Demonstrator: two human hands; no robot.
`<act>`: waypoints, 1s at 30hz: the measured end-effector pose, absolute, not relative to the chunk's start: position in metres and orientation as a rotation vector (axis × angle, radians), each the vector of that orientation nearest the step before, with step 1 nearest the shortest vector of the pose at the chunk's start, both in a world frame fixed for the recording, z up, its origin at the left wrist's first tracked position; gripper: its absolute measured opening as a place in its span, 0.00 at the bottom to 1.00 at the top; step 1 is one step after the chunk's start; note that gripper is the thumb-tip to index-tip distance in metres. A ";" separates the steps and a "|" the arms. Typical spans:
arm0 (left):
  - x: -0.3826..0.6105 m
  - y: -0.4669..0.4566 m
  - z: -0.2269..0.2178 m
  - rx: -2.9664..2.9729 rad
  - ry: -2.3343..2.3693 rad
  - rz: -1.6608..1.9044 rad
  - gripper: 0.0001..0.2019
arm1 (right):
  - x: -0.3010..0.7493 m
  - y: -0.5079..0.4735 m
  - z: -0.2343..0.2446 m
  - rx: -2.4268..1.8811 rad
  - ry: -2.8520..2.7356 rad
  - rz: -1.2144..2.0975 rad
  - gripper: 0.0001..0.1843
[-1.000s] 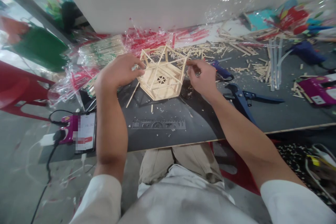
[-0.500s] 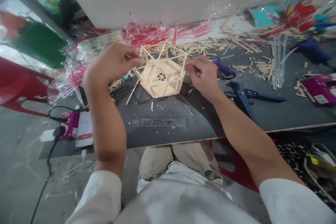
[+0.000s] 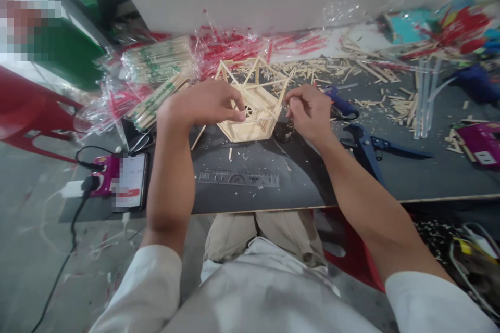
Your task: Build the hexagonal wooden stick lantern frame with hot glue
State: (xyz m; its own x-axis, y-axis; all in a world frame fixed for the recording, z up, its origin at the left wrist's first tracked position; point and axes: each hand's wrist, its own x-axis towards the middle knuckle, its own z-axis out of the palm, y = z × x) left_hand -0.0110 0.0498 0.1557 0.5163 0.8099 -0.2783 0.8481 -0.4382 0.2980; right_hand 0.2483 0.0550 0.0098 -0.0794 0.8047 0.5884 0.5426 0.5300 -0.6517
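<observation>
A small house frame built of pale wooden sticks [image 3: 255, 106] stands on the dark work board [image 3: 312, 177], tilted toward me. My left hand [image 3: 203, 104] is closed on its left side, thumb and fingers pinching the frame. At the frame's right edge my right hand [image 3: 308, 112] is closed in a pinch, touching a stick there; I cannot make out whether it holds a separate piece.
A blue glue gun [image 3: 341, 106] and a blue cutter [image 3: 371, 145] lie right of the frame. A ruler [image 3: 238, 178] lies near the board's front edge. Packs of sticks in plastic [image 3: 156, 70] sit at back left, a phone [image 3: 130, 187] on the floor, and stick scraps [image 3: 351, 70] behind.
My left hand has moved right and forward over the frame's left side, covering more of it. The frame has turned and tilted a little. My right hand stays pinched at its right edge.
</observation>
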 end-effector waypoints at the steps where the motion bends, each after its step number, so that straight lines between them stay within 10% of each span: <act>1: -0.011 0.050 0.156 2.342 1.371 -0.137 0.19 | 0.248 0.054 0.009 -1.128 -1.746 0.361 0.21; 21: -0.043 0.046 0.169 2.278 1.608 0.268 0.16 | 0.250 0.057 0.009 -1.188 -1.693 0.226 0.24; 30: -0.088 0.107 0.089 1.679 1.741 -0.388 0.21 | 0.247 0.057 0.010 -1.170 -1.698 0.189 0.24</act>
State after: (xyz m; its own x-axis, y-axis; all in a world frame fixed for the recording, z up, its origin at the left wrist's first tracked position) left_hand -0.0884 0.1067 0.0892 0.0616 0.7608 -0.6461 0.9633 0.1242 0.2381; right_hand 0.2471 0.0575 0.0097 -0.0069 0.7653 0.6436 0.6050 0.5157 -0.6067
